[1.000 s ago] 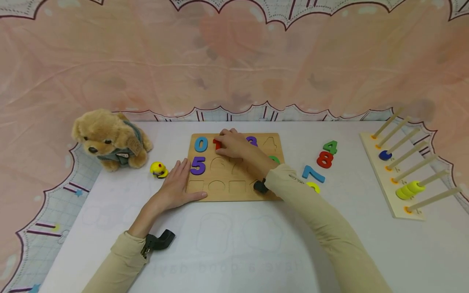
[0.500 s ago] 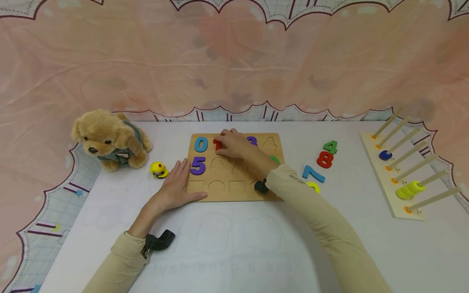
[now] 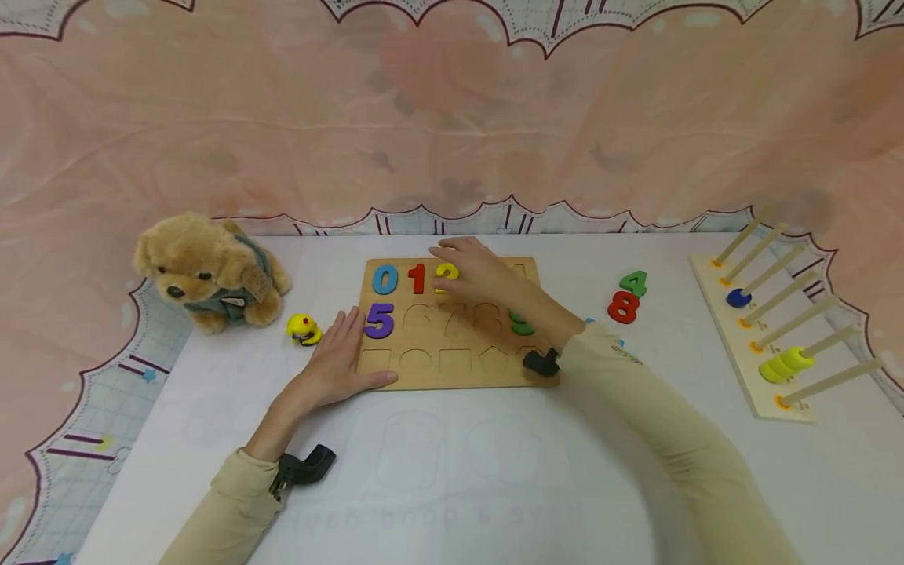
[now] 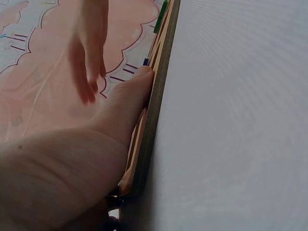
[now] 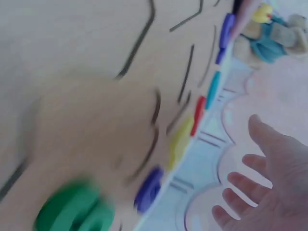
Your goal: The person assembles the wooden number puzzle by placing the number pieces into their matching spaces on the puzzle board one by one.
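Pink cloth (image 3: 282, 157) backs the white surface (image 3: 459, 471), where I see the left hand (image 3: 335, 369) resting at the left edge of the board (image 3: 427, 337), fingers straight and thumb apart. On my feed the right hand (image 3: 482, 269) hovers over the far side, fingers loosely apart near the yellow 2 (image 3: 446, 271), which sits just right of the red 1 (image 3: 417, 278); the 4 (image 3: 633, 283) and 8 (image 3: 625, 308) lie farther right.

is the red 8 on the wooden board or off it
Off. In the head view the red 8 lies on the white table, beside the wooden board and next to the green 4.
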`<state>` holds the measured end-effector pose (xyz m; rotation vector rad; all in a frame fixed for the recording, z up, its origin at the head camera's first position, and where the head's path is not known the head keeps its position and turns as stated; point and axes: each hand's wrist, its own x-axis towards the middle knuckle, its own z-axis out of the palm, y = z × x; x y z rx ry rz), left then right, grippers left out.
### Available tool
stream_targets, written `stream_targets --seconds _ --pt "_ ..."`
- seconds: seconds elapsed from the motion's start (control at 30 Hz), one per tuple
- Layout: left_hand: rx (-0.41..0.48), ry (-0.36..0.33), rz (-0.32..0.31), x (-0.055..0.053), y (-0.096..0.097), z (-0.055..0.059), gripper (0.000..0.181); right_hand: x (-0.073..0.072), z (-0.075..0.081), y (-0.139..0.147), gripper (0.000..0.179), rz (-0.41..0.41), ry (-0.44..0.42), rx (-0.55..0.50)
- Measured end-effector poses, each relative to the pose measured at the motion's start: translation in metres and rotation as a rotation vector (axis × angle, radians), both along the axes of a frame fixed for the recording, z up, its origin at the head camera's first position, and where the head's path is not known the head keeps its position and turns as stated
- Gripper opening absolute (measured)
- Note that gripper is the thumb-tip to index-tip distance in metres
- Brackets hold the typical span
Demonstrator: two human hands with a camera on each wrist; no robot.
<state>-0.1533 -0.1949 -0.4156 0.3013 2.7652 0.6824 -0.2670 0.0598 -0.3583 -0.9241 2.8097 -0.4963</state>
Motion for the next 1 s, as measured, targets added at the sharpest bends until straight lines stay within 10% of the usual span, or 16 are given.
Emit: stream_targets --seconds 0.6,1.0 --pt "0.0 -0.003 -0.008 -0.001 0.002 0.002 0.119 0.096 -0.001 0.187 0.063 -0.211 -0.064 -0.177" --pt "-0.006 -0.005 0.001 0.0 0.001 0.002 0.119 0.102 -0.009 0.235 0.063 -0.307 -0.012 -0.159"
